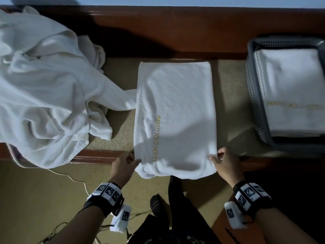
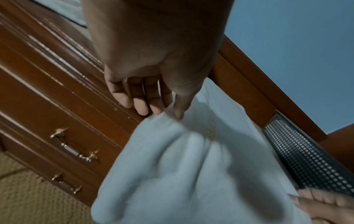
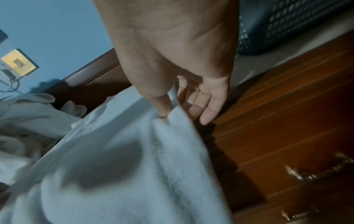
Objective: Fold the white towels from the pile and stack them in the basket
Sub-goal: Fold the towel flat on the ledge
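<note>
A white towel (image 1: 175,117) with gold lettering lies folded lengthwise on the dresser top, its near end hanging over the front edge. My left hand (image 1: 125,163) pinches its near left corner; in the left wrist view the thumb and fingers (image 2: 151,106) close on the towel (image 2: 191,174). My right hand (image 1: 223,160) pinches the near right corner, thumb on top of the towel (image 3: 134,166) in the right wrist view. A crumpled pile of white towels (image 1: 44,88) lies to the left. The grey basket (image 1: 253,88) at right holds a folded towel (image 1: 292,88).
The wooden dresser (image 1: 98,156) has drawers with brass handles (image 2: 74,149) below the front edge. A white cable (image 1: 77,180) runs over the carpet at my feet. A wall socket (image 3: 19,62) sits on the blue wall behind the pile.
</note>
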### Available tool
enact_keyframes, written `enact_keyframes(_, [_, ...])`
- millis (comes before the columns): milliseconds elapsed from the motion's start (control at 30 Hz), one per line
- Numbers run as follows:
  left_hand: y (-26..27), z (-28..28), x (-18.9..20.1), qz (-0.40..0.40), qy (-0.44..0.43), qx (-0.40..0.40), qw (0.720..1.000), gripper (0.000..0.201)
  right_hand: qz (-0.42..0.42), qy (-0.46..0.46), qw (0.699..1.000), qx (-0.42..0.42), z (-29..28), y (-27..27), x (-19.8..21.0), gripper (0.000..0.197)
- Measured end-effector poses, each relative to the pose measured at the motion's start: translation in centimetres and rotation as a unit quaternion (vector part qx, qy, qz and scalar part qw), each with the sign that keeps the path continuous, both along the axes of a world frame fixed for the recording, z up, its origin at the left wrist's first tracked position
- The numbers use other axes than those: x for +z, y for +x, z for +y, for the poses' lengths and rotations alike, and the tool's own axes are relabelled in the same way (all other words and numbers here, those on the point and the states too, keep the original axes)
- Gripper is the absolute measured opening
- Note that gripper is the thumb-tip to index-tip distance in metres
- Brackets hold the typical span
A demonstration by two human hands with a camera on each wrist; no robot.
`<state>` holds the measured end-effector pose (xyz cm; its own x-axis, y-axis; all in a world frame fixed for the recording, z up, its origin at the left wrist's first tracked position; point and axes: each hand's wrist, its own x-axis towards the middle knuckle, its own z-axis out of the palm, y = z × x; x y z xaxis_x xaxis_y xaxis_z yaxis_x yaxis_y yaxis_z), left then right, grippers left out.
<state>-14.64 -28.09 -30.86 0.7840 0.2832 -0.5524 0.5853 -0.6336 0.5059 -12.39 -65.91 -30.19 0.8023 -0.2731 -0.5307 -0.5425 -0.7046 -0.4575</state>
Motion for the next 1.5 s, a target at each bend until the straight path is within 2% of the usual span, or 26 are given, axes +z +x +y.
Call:
enact_keyframes(100, [-1.4, -0.1, -0.5, -0.013, -0.005, -0.006, 1.0, 0.019, 0.012, -0.01, 1.0, -0.009, 0.3, -1.8, -0.4, 0.029])
enact_keyframes(233, [-2.5, -1.0, -0.9, -0.055, -0.026, 0.076, 0.995, 0.031, 0.026, -0.019, 0.999, -0.007, 0.4, -4.3, -1.9, 0.027])
enact_keyframes(333, [-3.1, -1.7, -1.8, -0.086, -0.029, 0.107, 0.99, 0.027, -0.008, -0.009, 0.999, -0.037, 0.8, -6.0, -3.5, 0.031])
enact_keyframes(633, [-3.8, -0.3, -3.3, -0.159, 0.037, 0.047, 0.986, 0.015, -0.106, 0.03, 0.985, -0.135, 1.4, -8.5, -5.2, 0.02])
enact_keyframes(733, [-4.1, -0.9, -3.0, -0.176, 0.024, 0.06, 0.982, 0.009, -0.125, 0.041, 0.978, -0.161, 1.4, -8.7, -5.5, 0.019])
enact_keyframes(900, [-5.1, -1.7, -3.6, -0.162, -0.052, 0.108, 0.979, 0.021, -0.16, 0.077, 0.972, -0.156, 1.2, -9.0, -6.7, 0.021])
enact_keyframes(1000, [-5.0, -1.9, -3.9, -0.126, -0.077, 0.104, 0.984, 0.018, -0.161, 0.077, 0.975, -0.131, 1.1, -9.1, -7.0, 0.021])
enact_keyframes(1067, [-5.1, -1.9, -3.9, -0.13, -0.067, 0.106, 0.984, 0.016, -0.158, 0.077, 0.976, -0.127, 0.9, -9.2, -7.2, 0.019])
enact_keyframes(1200, [-5.9, -1.6, -3.7, -0.191, 0.004, 0.126, 0.973, 0.017, -0.15, 0.072, 0.978, -0.126, 0.5, -9.3, -6.9, 0.013])
enact_keyframes(1267, [-6.3, -1.6, -3.7, -0.202, -0.002, 0.133, 0.97, 0.016, -0.155, 0.08, 0.975, -0.141, 0.5, -9.3, -6.5, 0.01])
enact_keyframes(1333, [-6.5, -1.7, -4.2, -0.18, -0.032, 0.12, 0.976, 0.014, -0.162, 0.08, 0.971, -0.154, 0.4, -9.2, -6.3, 0.009])
enact_keyframes(1400, [-6.5, -1.6, -5.0, -0.149, -0.054, 0.106, 0.982, 0.021, -0.154, 0.083, 0.971, -0.161, 0.4, -9.1, -6.6, 0.01])
enact_keyframes(1500, [-6.6, -1.6, -5.4, -0.137, -0.032, 0.103, 0.985, 0.031, -0.146, 0.097, 0.971, -0.164, 0.9, -9.1, -6.7, 0.025])
